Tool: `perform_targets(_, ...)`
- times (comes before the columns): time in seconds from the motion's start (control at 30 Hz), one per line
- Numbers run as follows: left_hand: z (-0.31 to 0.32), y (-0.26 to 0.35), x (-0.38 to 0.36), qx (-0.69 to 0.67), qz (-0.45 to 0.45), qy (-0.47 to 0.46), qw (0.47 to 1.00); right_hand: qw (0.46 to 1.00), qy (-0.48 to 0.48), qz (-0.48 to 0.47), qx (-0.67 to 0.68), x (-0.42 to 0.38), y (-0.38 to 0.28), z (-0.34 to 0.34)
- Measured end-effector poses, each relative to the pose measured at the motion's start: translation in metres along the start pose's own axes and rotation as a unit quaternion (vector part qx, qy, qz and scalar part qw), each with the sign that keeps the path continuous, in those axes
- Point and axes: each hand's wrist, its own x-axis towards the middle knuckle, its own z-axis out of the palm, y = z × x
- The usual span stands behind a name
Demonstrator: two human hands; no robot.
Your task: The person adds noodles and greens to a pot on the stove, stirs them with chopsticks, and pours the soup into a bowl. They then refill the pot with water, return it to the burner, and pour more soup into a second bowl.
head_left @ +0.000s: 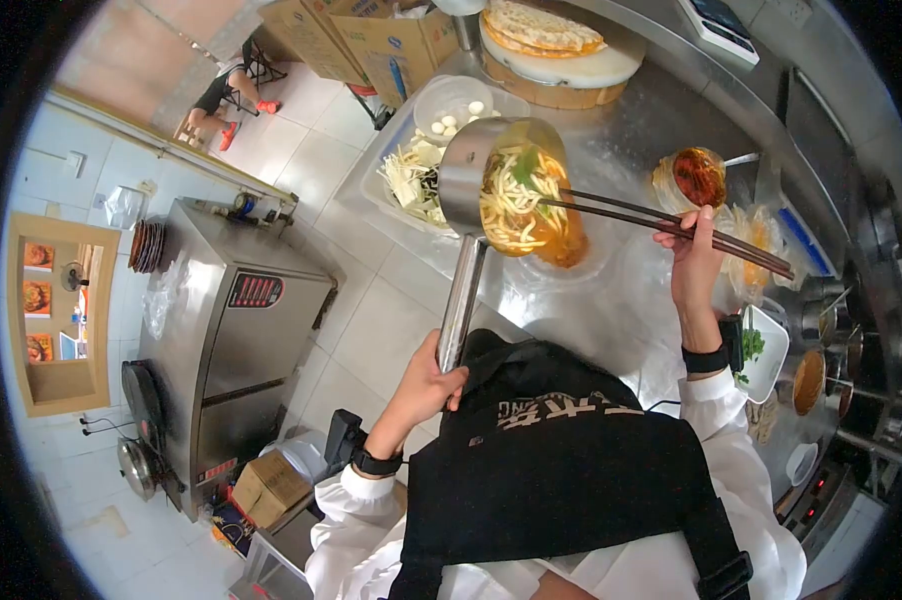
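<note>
My left hand (426,385) is wrapped round the metal handle of a pot (466,175). The pot is tilted to the right over the steel counter, with noodles, green leaves and orange broth (561,245) at its mouth. Long dark chopsticks (631,210) are held in my right hand (696,255), their tips among the noodles (516,195). Whether a bowl stands under the pot's mouth is hard to make out. Behind the pot lies a clear tub (401,215) of vegetables, beside a bowl (421,100) with several white balls.
A flatbread (541,30) rests on a round board at the back. To the right are a bowl of red sauce (699,178), a white tray of chopped greens (766,355) and several containers. A steel cabinet (261,335) stands left; a seated person (216,100) is in the background.
</note>
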Motion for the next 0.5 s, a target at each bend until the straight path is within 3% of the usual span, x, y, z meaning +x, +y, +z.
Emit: perform_targets(0.5, 0.014, -0.012, 0.008, 0.187, 0.051, 0.102, 0.976, 0.999, 0.034, 0.018, -0.029, -0.005, -0.002, -0.034)
